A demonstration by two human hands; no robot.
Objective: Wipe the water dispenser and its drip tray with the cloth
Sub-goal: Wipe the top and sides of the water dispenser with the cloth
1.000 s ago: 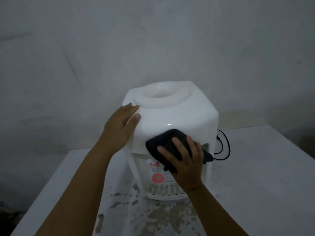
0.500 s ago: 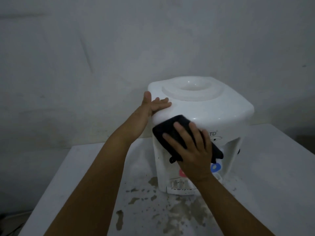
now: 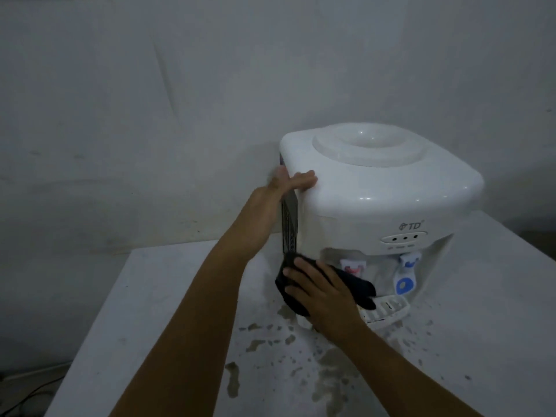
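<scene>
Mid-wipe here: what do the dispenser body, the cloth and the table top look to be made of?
Dispenser: likely glossy white moulded plastic; small highlights glint along its rounded top edge. Cloth: dark, soft fabric, matte, bunching under the right hand; weave too dim to tell. Table: matte white surface, stained with blotches; material unclear.

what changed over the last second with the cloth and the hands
The right hand slid the black cloth from the dispenser's upper front down to its lower left corner, beside the drip tray. The left hand stayed braced on the top left edge.
</scene>
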